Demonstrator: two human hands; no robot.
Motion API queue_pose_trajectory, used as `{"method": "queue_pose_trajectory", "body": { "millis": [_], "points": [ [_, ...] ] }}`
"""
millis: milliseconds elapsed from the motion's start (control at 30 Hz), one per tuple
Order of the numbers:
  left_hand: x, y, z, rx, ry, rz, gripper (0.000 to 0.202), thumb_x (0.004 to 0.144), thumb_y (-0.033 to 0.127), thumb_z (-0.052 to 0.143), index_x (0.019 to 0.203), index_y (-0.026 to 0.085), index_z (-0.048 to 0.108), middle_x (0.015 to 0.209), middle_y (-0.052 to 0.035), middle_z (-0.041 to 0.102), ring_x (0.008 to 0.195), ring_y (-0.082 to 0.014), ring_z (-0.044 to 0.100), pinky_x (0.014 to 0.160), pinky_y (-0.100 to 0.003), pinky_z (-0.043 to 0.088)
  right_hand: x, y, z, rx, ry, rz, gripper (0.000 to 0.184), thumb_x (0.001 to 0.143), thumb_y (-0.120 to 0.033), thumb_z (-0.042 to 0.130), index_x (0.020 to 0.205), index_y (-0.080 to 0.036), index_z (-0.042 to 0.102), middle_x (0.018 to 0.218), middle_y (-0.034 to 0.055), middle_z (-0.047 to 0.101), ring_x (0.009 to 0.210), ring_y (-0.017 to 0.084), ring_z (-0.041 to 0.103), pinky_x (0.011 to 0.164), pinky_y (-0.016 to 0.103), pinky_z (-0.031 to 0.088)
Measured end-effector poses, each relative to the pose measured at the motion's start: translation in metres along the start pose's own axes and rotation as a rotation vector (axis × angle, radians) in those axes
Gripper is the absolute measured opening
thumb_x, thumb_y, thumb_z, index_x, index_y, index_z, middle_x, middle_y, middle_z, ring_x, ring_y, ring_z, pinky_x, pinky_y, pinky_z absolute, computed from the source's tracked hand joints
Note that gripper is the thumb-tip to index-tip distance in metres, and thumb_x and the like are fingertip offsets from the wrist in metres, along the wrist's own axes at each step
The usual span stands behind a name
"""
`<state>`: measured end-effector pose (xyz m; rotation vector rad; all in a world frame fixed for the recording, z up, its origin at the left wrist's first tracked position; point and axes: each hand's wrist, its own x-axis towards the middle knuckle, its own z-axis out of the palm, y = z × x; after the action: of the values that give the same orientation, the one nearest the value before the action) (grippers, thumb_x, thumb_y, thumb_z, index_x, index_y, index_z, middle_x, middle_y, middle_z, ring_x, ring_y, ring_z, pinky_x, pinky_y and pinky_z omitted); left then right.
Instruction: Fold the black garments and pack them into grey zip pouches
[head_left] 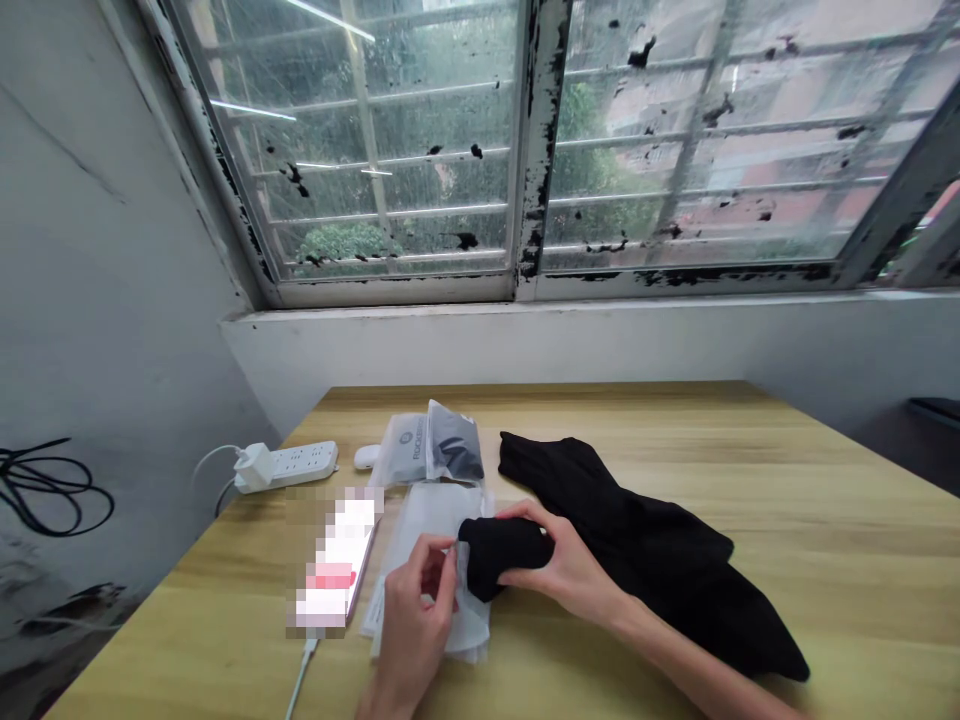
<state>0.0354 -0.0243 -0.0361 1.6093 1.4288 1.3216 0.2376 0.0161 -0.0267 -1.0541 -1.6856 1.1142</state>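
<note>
My right hand (562,565) is wrapped round a folded bundle of black fabric (499,555), thumb below and fingers above. My left hand (421,595) is closed in a pinch at the bundle's left end, on the edge of a frosted plastic bag (465,610). Several flat frosted bags (431,510) lie stacked under my hands. Just beyond them sit filled bags (446,445) with dark fabric inside and printed lettering. To the right of my right hand, a long black garment (652,540) is spread across the table, partly hidden by my forearm.
A phone (337,560) with a blurred screen lies left of my left hand, a white cable (304,670) plugged into it. A white power strip (300,463) rests at the table's left edge near a small white object (366,457). The window (525,150) stands behind.
</note>
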Motion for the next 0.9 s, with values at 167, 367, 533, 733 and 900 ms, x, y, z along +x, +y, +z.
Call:
{"method": "queue_pose_trajectory", "body": {
  "millis": [167,367,533,733,900],
  "points": [
    [-0.001,0.004,-0.001,-0.060,-0.008,0.017,0.029,0.096,0.046,0.055,0.089,0.021,0.066,0.059,0.0029,0.060,0.045,-0.0135,0.057,0.039,-0.018,0.040,-0.002,0.003,-0.001,-0.150,-0.059,-0.142,0.050,0.068,-0.017,0.083,0.116,-0.026,0.071,0.116,0.0072,0.068,0.108,0.028,0.065,0.095,0.040,0.052],
    [-0.002,0.015,0.001,0.020,-0.007,0.115,0.023,0.096,0.036,0.054,0.087,0.020,0.069,0.058,0.0033,0.060,0.048,-0.0133,0.058,0.046,-0.019,0.043,-0.007,0.007,-0.003,-0.244,-0.136,-0.378,0.065,0.068,-0.007,0.070,0.129,-0.027,0.064,0.129,0.0111,0.062,0.120,0.029,0.061,0.100,0.043,0.051],
    [-0.004,0.018,0.004,-0.054,-0.025,0.053,0.027,0.096,0.041,0.054,0.086,0.020,0.067,0.055,0.0042,0.056,0.042,-0.0128,0.052,0.041,-0.020,0.040,-0.007,0.020,0.001,-0.138,-0.058,-0.451,0.063,0.065,0.002,0.060,0.122,-0.025,0.057,0.131,0.0118,0.066,0.115,0.027,0.067,0.086,0.035,0.058],
    [0.001,0.018,0.003,-0.157,-0.019,-0.019,0.031,0.094,0.049,0.059,0.086,0.020,0.064,0.058,0.0044,0.055,0.043,-0.0112,0.050,0.041,-0.019,0.038,-0.009,0.031,0.007,-0.306,0.055,-0.641,0.064,0.070,0.006,0.059,0.124,-0.030,0.063,0.125,0.0105,0.057,0.104,0.024,0.066,0.083,0.035,0.058],
    [0.005,0.022,0.005,-0.218,-0.018,-0.069,0.036,0.092,0.054,0.061,0.083,0.019,0.062,0.058,0.0048,0.054,0.043,-0.0096,0.044,0.041,-0.018,0.034,-0.008,0.020,0.005,-0.169,0.071,-0.572,0.067,0.075,-0.022,0.080,0.134,-0.027,0.051,0.113,0.0085,0.063,0.084,0.020,0.063,0.071,0.033,0.058]
  ]
}}
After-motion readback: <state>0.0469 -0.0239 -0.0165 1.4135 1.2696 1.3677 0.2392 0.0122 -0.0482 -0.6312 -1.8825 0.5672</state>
